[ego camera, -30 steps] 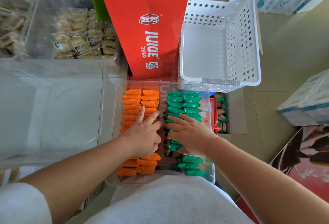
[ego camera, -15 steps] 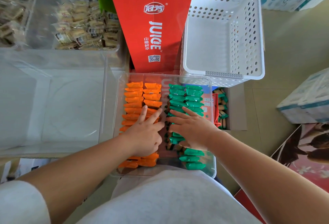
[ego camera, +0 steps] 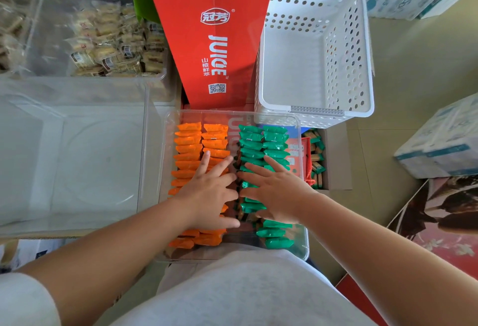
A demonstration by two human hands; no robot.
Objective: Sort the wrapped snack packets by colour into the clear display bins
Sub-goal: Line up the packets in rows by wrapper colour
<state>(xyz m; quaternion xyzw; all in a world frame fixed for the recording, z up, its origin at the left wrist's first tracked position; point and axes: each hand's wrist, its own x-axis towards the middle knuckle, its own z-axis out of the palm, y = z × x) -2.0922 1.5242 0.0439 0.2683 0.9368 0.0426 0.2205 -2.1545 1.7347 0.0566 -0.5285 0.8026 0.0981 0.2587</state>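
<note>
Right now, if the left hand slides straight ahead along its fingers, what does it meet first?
Likely more orange wrapped packets just beyond the left hand, then the clear plastic bin's far wall.

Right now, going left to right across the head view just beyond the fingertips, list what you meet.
large clear bin → orange packets → green packets → open cardboard box of small snacks → white and blue carton
</note>
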